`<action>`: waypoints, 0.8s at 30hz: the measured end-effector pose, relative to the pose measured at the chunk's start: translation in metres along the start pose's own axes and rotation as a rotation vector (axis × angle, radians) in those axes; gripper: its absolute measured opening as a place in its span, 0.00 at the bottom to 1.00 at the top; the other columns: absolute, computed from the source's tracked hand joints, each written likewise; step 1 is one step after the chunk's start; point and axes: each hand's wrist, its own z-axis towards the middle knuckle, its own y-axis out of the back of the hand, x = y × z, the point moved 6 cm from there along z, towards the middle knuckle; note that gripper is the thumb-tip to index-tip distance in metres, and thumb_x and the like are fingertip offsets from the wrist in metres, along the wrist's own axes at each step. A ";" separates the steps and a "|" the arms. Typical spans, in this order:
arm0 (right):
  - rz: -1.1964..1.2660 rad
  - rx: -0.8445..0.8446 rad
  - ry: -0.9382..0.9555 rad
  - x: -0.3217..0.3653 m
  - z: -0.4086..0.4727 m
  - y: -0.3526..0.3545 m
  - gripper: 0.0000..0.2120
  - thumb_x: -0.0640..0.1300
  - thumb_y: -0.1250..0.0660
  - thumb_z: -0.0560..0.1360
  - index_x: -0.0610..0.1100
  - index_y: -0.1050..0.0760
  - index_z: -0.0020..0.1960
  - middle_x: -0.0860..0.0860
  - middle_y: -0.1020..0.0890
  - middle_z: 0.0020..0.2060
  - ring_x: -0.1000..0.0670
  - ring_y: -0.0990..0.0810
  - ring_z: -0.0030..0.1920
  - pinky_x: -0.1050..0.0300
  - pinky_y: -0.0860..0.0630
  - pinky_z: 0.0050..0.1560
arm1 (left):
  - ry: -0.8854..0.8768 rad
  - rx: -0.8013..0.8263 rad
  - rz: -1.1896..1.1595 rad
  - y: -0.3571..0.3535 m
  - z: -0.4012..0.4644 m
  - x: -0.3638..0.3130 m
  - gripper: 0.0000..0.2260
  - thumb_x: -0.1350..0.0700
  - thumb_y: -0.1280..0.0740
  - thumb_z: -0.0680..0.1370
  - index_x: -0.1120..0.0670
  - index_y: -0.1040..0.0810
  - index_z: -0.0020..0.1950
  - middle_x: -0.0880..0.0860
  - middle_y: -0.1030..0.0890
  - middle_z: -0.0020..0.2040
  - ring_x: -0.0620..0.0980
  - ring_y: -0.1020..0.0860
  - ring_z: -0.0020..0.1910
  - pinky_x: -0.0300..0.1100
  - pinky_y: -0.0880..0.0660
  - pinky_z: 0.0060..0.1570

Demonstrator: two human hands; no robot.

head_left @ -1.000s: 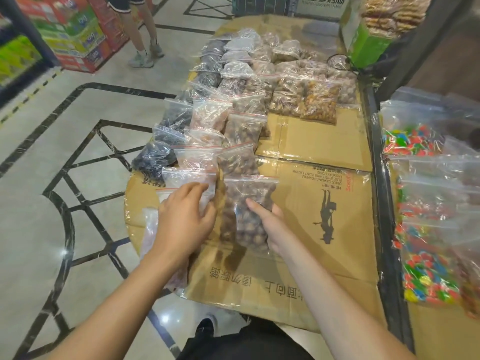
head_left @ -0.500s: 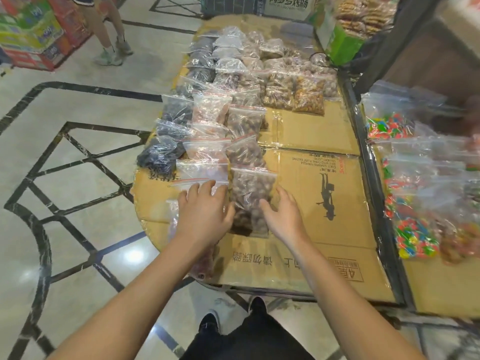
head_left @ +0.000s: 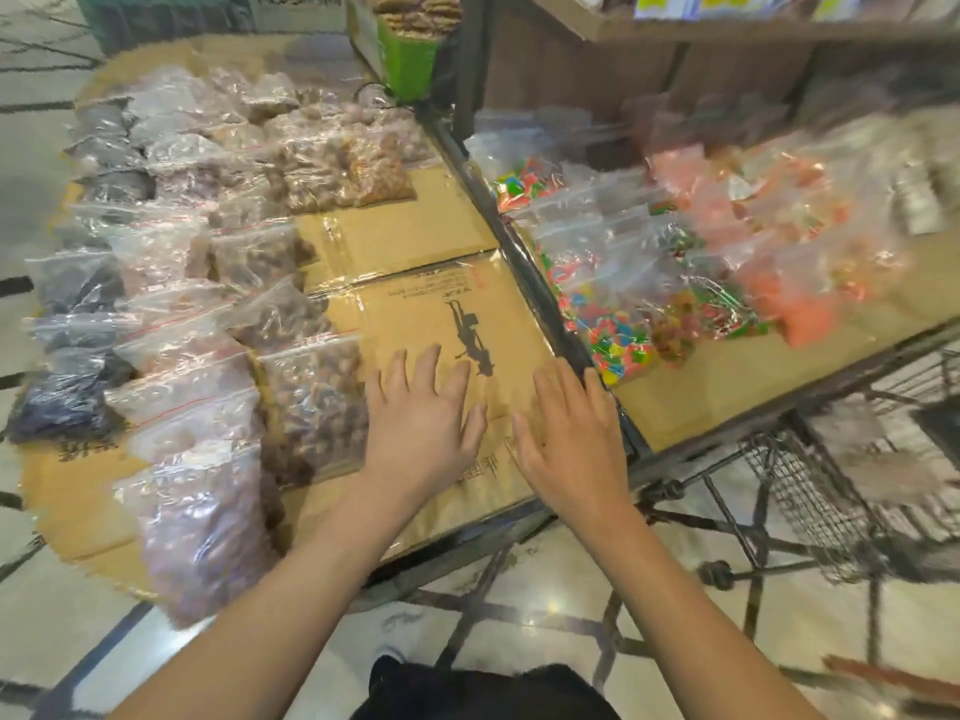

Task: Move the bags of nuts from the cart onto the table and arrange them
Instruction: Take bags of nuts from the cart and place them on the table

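Several clear zip bags of nuts lie in rows on the cardboard-covered table [head_left: 415, 236]. The nearest brown-nut bag [head_left: 317, 402] lies just left of my hands, beside a pale-nut bag [head_left: 202, 517] near the front edge and dark-filled bags [head_left: 67, 397] along the left side. My left hand [head_left: 423, 423] hovers with fingers spread over bare cardboard, holding nothing. My right hand [head_left: 566, 433] is also spread flat, near the table's right edge, empty. A wire cart [head_left: 831, 491] stands at the right, its inside mostly out of view.
A second cardboard-topped table [head_left: 727, 376] to the right carries bags of coloured candy [head_left: 618, 335] and orange pieces [head_left: 800, 298]. A green box [head_left: 410, 54] stands at the back. Shelving rises at the top right. Tiled floor lies below.
Both hands have let go of the brown-nut bag and moved right over bare cardboard. The view has swung right, bringing the candy table and the cart into sight.
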 end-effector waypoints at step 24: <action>-0.039 -0.029 -0.711 -0.454 -0.140 0.088 0.31 0.65 0.50 0.83 0.49 0.34 0.79 0.45 0.37 0.81 0.35 0.45 0.81 0.33 0.44 0.78 | -0.658 0.179 0.036 -0.126 0.062 -0.502 0.27 0.38 0.46 0.78 0.49 0.27 0.73 0.61 0.28 0.73 0.68 0.32 0.71 0.69 0.35 0.66</action>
